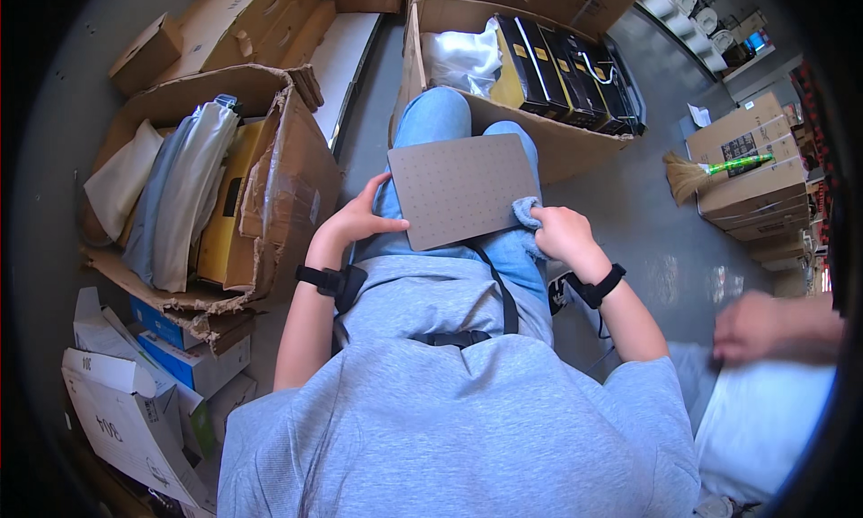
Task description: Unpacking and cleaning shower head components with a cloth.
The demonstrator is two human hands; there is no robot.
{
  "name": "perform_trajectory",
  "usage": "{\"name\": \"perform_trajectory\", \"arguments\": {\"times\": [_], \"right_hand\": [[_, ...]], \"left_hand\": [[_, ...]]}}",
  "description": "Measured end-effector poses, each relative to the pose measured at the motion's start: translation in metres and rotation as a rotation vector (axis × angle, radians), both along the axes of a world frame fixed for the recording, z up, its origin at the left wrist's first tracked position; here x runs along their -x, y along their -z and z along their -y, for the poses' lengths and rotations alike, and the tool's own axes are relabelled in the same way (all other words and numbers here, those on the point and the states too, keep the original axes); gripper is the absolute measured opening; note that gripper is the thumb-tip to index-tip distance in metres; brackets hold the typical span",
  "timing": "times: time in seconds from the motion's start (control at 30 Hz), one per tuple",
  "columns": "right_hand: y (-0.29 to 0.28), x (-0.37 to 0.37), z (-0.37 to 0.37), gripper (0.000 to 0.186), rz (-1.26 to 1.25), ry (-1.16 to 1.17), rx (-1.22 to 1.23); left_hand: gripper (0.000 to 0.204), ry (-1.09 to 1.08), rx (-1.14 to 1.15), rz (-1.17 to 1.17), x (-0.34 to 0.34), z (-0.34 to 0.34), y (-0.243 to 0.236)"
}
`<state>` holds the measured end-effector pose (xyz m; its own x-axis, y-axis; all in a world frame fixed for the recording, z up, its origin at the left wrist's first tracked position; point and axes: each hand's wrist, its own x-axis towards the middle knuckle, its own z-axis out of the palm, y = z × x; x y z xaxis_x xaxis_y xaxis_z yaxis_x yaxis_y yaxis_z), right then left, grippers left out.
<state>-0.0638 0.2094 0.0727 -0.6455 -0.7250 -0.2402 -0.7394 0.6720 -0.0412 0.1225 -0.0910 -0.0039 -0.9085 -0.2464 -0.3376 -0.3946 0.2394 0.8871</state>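
A flat grey-brown plate [463,191] with rounded corners and a pattern of small dots rests across my lap, on my jeans. Its left edge is in the grip of my left hand [352,220], thumb at the lower left corner and fingers along the side. A bunched blue-grey cloth [526,212] is pinched in my right hand [568,238], pressed to the plate's right edge. Part of the cloth hangs below my fingers. What my left fingers do beneath the plate is hidden.
Ahead stands an open carton [548,127] of black-and-yellow boxes and white wrapping. A torn carton [310,181] with wrapped items is on the left, above flattened white boxes [117,419]. Another person's blurred hand [755,327] is at right, below a broom [692,172] against stacked cartons.
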Motion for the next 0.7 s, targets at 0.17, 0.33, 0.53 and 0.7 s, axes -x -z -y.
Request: {"name": "perform_trajectory", "arguments": {"times": [0.17,0.33,0.53,0.7], "right_hand": [[0.007,0.001,-0.009,0.026,-0.012,0.036,0.052],[0.014,-0.003,-0.003,0.026,-0.020,0.072,0.065],[0.011,0.023,0.015,0.026,0.073,0.119,0.057],[0.017,0.049,0.024,0.028,0.227,0.113,0.126]], "left_hand": [[0.106,-0.001,0.000,-0.019,0.001,0.000,0.001],[0.113,-0.009,0.048,-0.011,0.003,0.001,0.006],[0.120,0.011,0.086,-0.011,0.005,0.000,0.007],[0.119,0.026,0.123,-0.008,0.006,-0.005,0.004]]}}
